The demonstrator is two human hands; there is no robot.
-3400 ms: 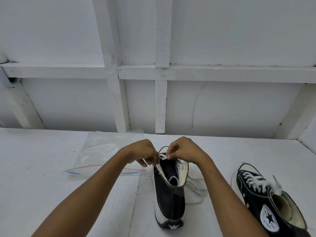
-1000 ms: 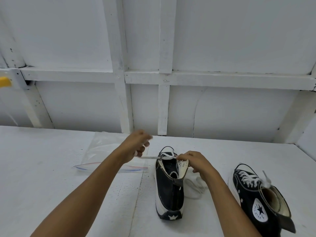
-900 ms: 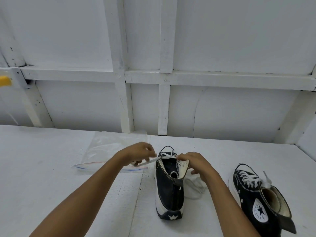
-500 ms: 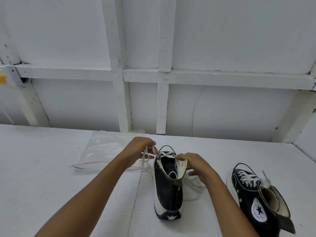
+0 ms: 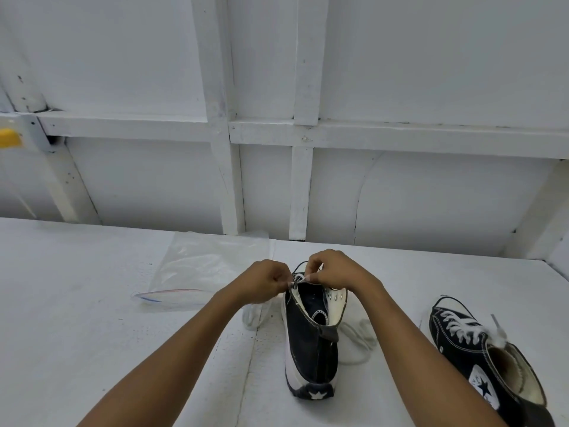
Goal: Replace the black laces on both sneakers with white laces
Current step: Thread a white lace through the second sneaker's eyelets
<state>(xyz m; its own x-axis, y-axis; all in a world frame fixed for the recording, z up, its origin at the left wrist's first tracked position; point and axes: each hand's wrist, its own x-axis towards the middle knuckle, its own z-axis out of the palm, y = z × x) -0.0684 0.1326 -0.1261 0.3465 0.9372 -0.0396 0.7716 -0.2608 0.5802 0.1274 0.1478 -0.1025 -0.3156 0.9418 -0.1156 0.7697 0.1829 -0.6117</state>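
Observation:
A black high-top sneaker [image 5: 311,343] stands in the middle of the white table, heel toward me. My left hand [image 5: 261,280] and my right hand [image 5: 334,271] meet over its open collar. Both pinch the white lace [image 5: 297,278] at the upper eyelets. Loose loops of the same lace lie on the table to the left [image 5: 254,315] and right [image 5: 358,340] of the shoe. A second black sneaker [image 5: 489,355] with white laces threaded lies at the right, toe pointing away.
A clear zip bag [image 5: 200,269] lies flat on the table [image 5: 77,303] behind my left hand. A white panelled wall [image 5: 277,134] rises along the table's far edge. A yellow object [image 5: 9,137] shows at the far left edge.
My left hand pulled the lace out to the left and came back to the collar. My right hand rose from the shoe's right flap to meet it.

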